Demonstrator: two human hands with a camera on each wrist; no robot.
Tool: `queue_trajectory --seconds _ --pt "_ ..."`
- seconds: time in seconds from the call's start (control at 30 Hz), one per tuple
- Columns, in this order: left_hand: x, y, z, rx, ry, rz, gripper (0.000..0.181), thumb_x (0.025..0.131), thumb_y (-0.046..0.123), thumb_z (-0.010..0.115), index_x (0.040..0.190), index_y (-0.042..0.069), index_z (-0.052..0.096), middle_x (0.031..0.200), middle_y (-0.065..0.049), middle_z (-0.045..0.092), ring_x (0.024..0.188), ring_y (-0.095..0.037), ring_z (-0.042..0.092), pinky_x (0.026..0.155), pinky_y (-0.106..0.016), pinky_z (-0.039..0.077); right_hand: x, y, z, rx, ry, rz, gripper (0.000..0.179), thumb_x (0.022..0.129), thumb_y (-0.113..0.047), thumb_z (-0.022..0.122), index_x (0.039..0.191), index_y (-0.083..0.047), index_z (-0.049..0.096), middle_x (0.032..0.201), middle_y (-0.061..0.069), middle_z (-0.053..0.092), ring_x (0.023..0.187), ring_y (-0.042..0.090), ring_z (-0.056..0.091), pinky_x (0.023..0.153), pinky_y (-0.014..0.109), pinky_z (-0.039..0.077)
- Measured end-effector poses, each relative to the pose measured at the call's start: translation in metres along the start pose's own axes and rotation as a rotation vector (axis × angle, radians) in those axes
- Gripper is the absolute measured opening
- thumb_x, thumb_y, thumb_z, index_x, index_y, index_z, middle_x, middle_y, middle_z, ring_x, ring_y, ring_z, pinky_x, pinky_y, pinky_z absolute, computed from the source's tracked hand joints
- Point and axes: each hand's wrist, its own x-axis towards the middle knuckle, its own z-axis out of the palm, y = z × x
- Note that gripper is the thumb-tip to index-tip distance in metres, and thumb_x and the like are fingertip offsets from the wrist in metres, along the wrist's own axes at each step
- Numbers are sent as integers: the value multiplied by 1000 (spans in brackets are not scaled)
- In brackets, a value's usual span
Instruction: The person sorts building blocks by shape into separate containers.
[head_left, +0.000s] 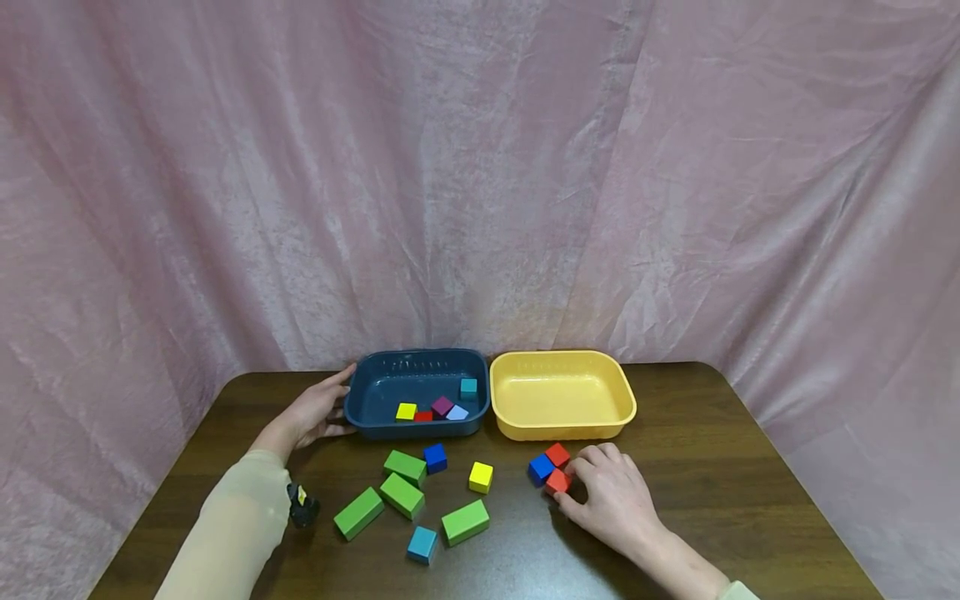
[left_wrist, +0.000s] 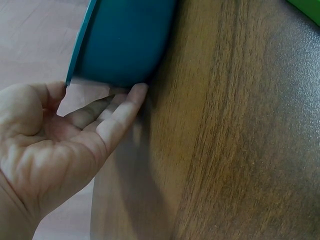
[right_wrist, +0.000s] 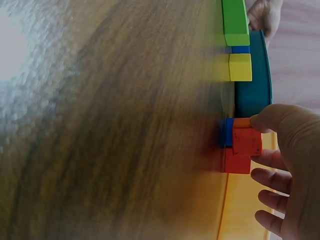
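A: How is the right hand [head_left: 611, 500] working?
B: It is pinching a red cube [head_left: 557, 482] between thumb and finger; squeezing squarely should avoid nudging the blue cube [head_left: 540, 470] just left.
A: What is hiding?
B: The red cube's underside. Farther left, the left hand [head_left: 313, 413] is touching the navy tray [head_left: 416, 430], fingers loosely extended.

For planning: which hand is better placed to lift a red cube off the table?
Probably the right hand: it pinches a red cube, while the left hand touches the blue tray.
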Motion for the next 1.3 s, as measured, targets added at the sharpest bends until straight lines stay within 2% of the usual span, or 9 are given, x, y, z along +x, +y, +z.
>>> queue_trajectory --seconds 0.63,0.9,1.3 --pt "-2 2 0 -4 -7 9 59 113 18 29 166 32 6 165 -26 19 141 -48 40 97 -57 51 3 1 -11 14 81 -62 26 72 -38 85 87 -19 74 97 -6 64 96 22 56 80 42 46" --pt "-2 1 -1 -3 -10 9 59 113 20 28 166 33 5 165 -27 18 141 -48 40 97 -56 52 14 -1 -24 37 103 -82 25 74 -37 83 89 -19 75 97 -6 64 99 23 57 85 44 46" --pt "-1 1 0 -7 -1 -5 58 113 21 30 166 35 8 165 -25 19 141 -48 39 96 -55 52 30 -3 -40 64 169 -112 23 74 -34 83 90 -19 75 96 -4 64 95 24 56 84 43 44"
